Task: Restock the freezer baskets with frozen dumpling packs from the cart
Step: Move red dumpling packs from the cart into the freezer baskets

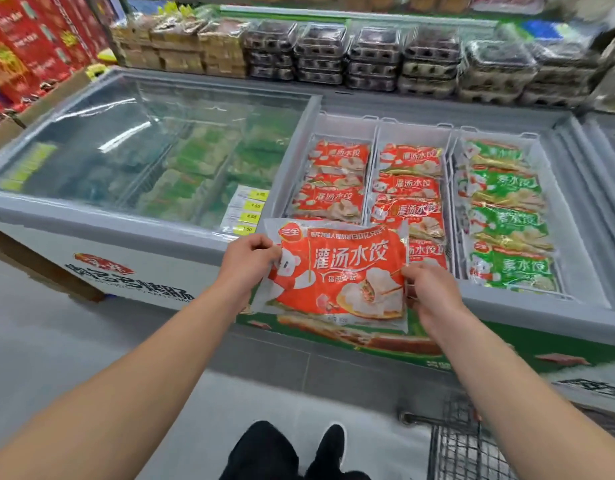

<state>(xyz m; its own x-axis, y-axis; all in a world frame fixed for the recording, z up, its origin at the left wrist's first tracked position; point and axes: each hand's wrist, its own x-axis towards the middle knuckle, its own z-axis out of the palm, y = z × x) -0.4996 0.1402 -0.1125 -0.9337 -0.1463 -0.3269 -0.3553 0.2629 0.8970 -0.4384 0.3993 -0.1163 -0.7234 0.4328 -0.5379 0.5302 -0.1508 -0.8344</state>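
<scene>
Left hand [245, 259] and right hand [425, 289] are pinching the red plastic dumpling pack [337, 275] by its edges over the freezer's near rim [181, 233]; the slick film is risking a slip short of the white wire basket [347, 128].

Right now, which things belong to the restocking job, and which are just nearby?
Job: red dumpling pack held by left hand and right hand; red-pack baskets; cart.
Nearby: green packs; egg cartons; closed glass lid.
</scene>
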